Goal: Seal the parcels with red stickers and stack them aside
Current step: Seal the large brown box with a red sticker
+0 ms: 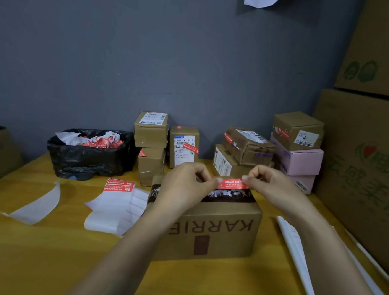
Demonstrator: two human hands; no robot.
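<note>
A brown cardboard parcel (216,229) printed "KARRIE" stands on the yellow table (48,252) in front of me. Stretched level just above its far top edge is a red sticker (232,183). My left hand (187,185) pinches the sticker's left end, and my right hand (270,185) pinches its right end. A backing sheet (118,202) with two red stickers at its top lies to the left of the parcel. Sealed parcels stand along the wall: a stack of two (151,145), one upright (184,146) and a pile at right (297,141).
A bin lined with a black bag (87,155) holds torn red and white scraps at back left. A loose backing strip (37,206) lies at left. White strips (296,249) lie at right. Large cartons (364,156) stand along the right edge.
</note>
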